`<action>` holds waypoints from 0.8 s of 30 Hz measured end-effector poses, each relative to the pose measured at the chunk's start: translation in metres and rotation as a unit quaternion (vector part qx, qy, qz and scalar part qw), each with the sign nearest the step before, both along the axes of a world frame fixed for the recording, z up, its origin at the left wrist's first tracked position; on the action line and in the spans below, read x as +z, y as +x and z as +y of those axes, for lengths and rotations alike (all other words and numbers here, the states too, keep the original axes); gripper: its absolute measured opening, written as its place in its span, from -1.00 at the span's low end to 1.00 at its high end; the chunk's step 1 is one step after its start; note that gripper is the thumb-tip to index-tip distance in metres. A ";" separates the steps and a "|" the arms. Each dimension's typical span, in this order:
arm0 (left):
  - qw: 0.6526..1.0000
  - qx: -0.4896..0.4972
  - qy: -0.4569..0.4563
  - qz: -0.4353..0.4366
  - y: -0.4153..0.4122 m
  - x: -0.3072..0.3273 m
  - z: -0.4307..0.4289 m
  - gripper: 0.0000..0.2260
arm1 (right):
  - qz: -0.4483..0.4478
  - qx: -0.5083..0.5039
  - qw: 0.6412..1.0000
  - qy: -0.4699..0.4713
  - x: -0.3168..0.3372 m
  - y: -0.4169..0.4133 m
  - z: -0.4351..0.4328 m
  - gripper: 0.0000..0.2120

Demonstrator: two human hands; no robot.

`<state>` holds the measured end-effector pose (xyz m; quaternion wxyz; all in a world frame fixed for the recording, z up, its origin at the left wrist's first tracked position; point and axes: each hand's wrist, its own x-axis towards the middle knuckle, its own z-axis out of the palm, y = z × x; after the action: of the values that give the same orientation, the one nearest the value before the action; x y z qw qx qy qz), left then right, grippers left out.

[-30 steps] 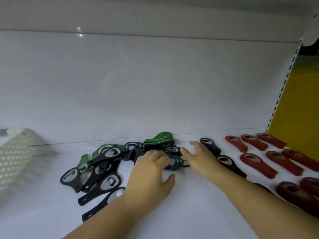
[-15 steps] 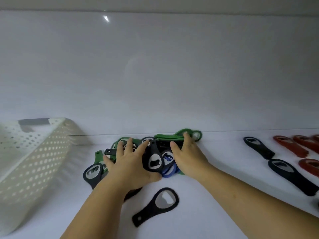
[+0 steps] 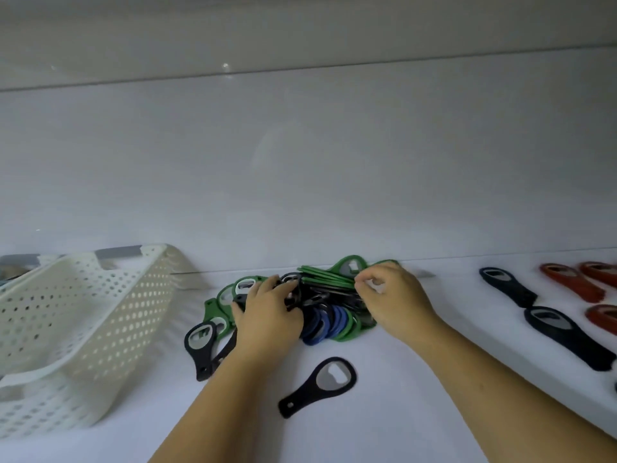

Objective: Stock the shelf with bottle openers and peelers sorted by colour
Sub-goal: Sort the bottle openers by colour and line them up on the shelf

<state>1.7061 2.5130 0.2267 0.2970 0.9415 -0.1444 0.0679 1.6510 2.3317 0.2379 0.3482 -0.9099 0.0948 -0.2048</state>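
A mixed pile of green, black and blue bottle openers (image 3: 330,315) lies at the back of the white shelf (image 3: 434,379). My left hand (image 3: 267,315) rests on the pile's left side, its fingers curled over black openers. My right hand (image 3: 394,299) is at the pile's right side and pinches the edge of the stacked green openers (image 3: 329,277). One black opener (image 3: 320,384) lies alone in front of the pile. Another black opener (image 3: 200,345) sticks out at the left.
A white perforated basket (image 3: 76,329) lies tilted at the left. Two black openers (image 3: 507,290) (image 3: 564,335) are laid out at the right, with red openers (image 3: 571,282) beyond them at the frame's edge. The shelf's back wall stands right behind the pile.
The view has swung left, bringing the basket further in. My right hand has curled from lying flat on the pile to pinching the green stack. My left hand stays on the pile.
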 end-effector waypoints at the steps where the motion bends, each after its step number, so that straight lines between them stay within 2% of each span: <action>1: 1.000 0.003 0.006 -0.013 -0.002 -0.001 -0.002 -0.50 | 0.010 0.011 1.000 -0.006 0.005 -0.003 -0.003 -0.87; 5: 0.998 -0.020 0.061 -0.019 -0.005 0.002 -0.002 -0.51 | 0.040 0.053 0.998 0.012 0.024 -0.020 -0.009 -0.80; 9: 0.989 -0.058 0.128 -0.038 0.000 0.001 0.013 -0.46 | 0.070 0.090 0.993 -0.010 0.022 -0.035 0.008 -0.88; 12: 0.991 -0.122 0.054 -0.033 -0.002 -0.002 0.028 -0.33 | 0.134 0.138 0.980 -0.056 0.018 -0.043 0.023 -0.75; 15: 0.985 -0.171 -0.023 -0.033 -0.004 0.011 0.042 -0.33 | 0.174 0.185 0.964 -0.084 0.021 -0.050 0.031 -0.76; 16: 0.983 -0.175 -0.029 -0.048 -0.004 0.014 0.045 -0.35 | 0.184 0.202 0.957 -0.098 0.020 -0.052 0.032 -0.75; 18: 0.978 -0.197 -0.019 -0.064 -0.005 0.016 0.046 -0.39 | 0.212 0.230 0.937 -0.158 0.017 -0.053 0.034 -0.61; 20: 0.975 -0.222 0.009 -0.031 -0.006 0.014 0.046 -0.41 | 0.221 0.236 0.929 -0.179 0.015 -0.052 0.035 -0.55; 22: 0.976 -0.216 -0.012 -0.016 -0.007 0.013 0.047 -0.51 | 0.208 0.226 0.938 -0.160 0.013 -0.051 0.036 -0.59; 24: 0.977 -0.167 -0.134 -0.002 -0.009 0.019 0.047 -0.73 | 0.182 0.208 0.948 -0.160 0.013 -0.052 0.036 -0.64</action>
<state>1.6976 2.5605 0.2455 0.4269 0.8556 -0.2902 0.0381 1.5995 2.3676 0.2506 0.2095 -0.9750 -0.0687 0.0290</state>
